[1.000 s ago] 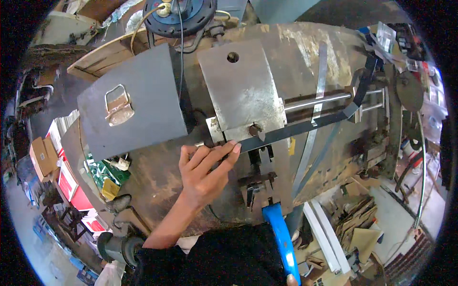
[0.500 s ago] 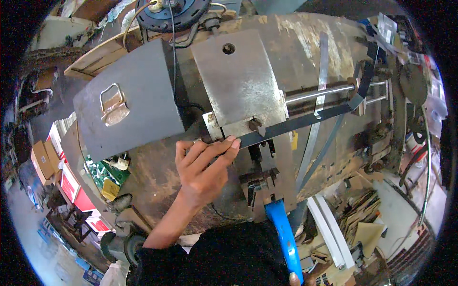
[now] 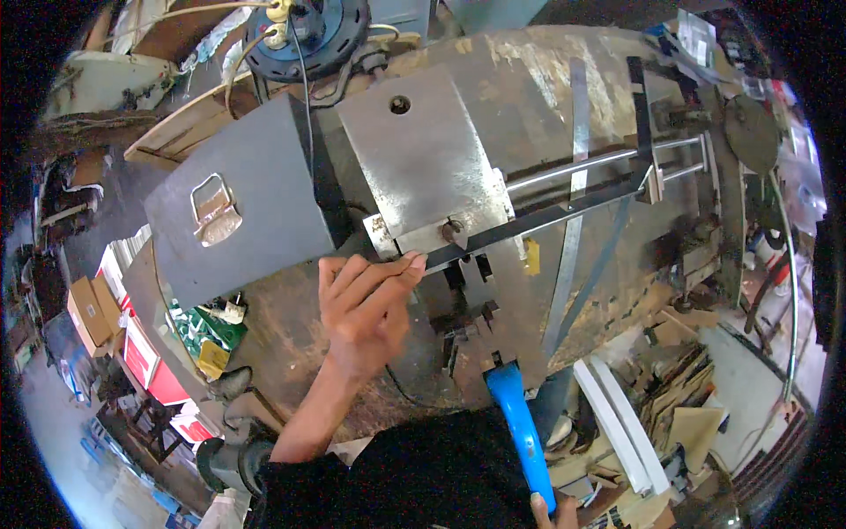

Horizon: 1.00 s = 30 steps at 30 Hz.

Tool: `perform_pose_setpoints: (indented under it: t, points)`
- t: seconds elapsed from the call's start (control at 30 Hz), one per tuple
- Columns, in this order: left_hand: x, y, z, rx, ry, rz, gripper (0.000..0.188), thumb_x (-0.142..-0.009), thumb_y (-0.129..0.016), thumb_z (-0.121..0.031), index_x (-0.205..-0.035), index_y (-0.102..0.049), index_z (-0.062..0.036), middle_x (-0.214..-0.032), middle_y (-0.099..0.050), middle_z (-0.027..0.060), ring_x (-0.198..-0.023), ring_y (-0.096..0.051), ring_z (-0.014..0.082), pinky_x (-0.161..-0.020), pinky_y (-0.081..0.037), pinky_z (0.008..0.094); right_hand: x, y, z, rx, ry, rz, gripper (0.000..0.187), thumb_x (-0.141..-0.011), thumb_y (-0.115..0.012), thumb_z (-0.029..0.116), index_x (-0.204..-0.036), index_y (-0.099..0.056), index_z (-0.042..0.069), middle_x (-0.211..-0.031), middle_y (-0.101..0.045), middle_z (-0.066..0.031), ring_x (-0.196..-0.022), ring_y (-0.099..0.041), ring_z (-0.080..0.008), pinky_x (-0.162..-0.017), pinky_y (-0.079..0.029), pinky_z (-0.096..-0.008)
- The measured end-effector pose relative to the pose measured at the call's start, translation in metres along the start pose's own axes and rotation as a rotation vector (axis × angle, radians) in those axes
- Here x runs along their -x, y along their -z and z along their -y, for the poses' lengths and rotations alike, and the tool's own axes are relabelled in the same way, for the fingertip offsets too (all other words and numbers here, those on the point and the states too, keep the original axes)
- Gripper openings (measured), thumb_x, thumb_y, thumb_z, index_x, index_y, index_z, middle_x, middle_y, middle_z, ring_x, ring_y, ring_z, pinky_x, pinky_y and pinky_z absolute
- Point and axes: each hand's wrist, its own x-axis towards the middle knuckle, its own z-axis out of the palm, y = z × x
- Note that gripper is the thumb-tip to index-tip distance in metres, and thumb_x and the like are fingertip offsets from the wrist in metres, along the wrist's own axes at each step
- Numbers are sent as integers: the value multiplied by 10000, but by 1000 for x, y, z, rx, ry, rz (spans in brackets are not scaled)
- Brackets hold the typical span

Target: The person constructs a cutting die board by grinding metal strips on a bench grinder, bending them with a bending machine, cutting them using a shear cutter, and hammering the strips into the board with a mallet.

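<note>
My left hand point(image 3: 366, 304) pinches the near-left end of a black flat metal bar point(image 3: 546, 216) between thumb and fingers. The bar runs rightward past the front of a steel block point(image 3: 414, 163) with a round hole in its top. At its right end, beside a small upright stop point(image 3: 653, 183), a black leg stretches away from me. At the lower edge my right hand point(image 3: 555, 513) is closed round the bottom of a blue lever handle point(image 3: 522, 428). This lever slants up to a dark metal mechanism point(image 3: 471, 326) below the block; most of that hand is cut off.
Two steel rods point(image 3: 573, 169) extend right from the block. A flat metal strip point(image 3: 577, 132) lies across the worn bench point(image 3: 520, 106). Left of the block stands a grey metal box point(image 3: 251, 194). White lengths point(image 3: 621, 428) and cardboard scraps point(image 3: 674, 388) lie at lower right.
The bar's far leg has swung leftward and points more directly away from me. The blue handle's lower end sits slightly higher, with more of my right hand showing. The whole view has shifted slightly.
</note>
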Motion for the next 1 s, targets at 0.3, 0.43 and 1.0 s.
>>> perform_pose_setpoints:
  t: [0.3, 0.43, 1.0]
  points:
    - [-9, 1, -4, 98, 127, -37, 167, -743, -714, 36, -855, -734, -86, -786, -695, 18, -633, -513, 172, -673, -331, 318, -77, -43, -138, 175, 401, -179, 446, -897, -675, 385, -1049, -619, -31, -891, -651, -218, -856, -614, -364, -780, -476, -466]
    - [-19, 6, -8, 58, 134, 17, 164, -745, -726, 21, -854, -742, -99, -779, -696, 29, -639, -530, 192, -688, -341, 326, -84, -34, -131, 95, 357, 21, 552, -889, -654, 481, -1073, -601, -36, -919, -650, -240, -836, -621, -408, -751, -488, -495]
    - [-39, 10, 7, 152, 122, 158, 146, -696, -739, 16, -816, -756, -66, -769, -712, 71, -638, -590, 225, -678, -377, 336, -84, -40, -145, 156, 216, -82, 521, -899, -639, 479, -1060, -672, -16, -916, -658, -274, -874, -611, -420, -820, -466, -503]
